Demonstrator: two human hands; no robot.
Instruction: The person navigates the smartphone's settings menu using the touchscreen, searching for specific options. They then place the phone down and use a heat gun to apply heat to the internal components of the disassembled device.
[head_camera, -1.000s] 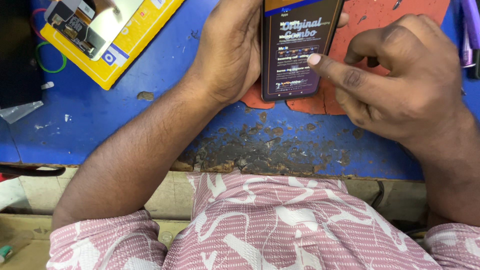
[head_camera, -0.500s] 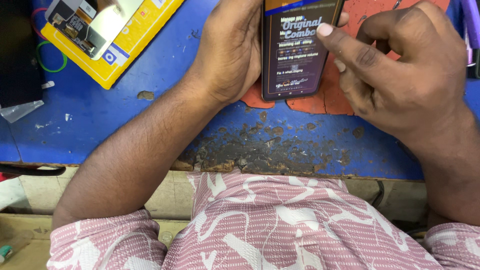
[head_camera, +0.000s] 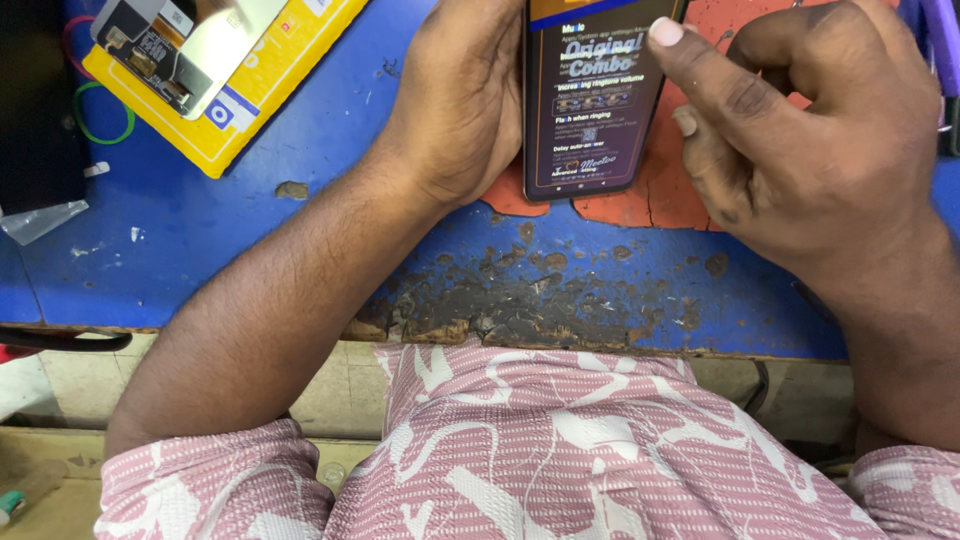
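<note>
Phone (head_camera: 592, 100): dark slab, screen lit and facing up, at 12 o'clock in the view, top end cut off by the frame edge. It lies over a cracked red mat (head_camera: 655, 185) on the blue desk (head_camera: 300, 230).

Left hand (head_camera: 465, 95): at 9 o'clock of the phone, wrapped round its left edge; grip closed on the phone, fingers hidden behind it.

Right hand (head_camera: 800, 150): at 3 o'clock of the phone. Forefinger stretched out, tip over the upper right edge of the screen; contact with the glass cannot be told. Other fingers curled into the palm, thumb tucked beneath. The hand holds nothing.

Desk: paint worn away to dark bare patches along the near edge at 6 o'clock of the phone.

Yellow box (head_camera: 250, 90): at 10 o'clock, well apart from the phone, lying tilted. A phone screen part (head_camera: 190, 45) with a shiny face lies on it.

Far left: a black flat thing (head_camera: 40, 110), a red and a green rubber band (head_camera: 100, 120) just beside it.

Bottom of view: pink patterned shirt (head_camera: 600, 450) on the person.
</note>
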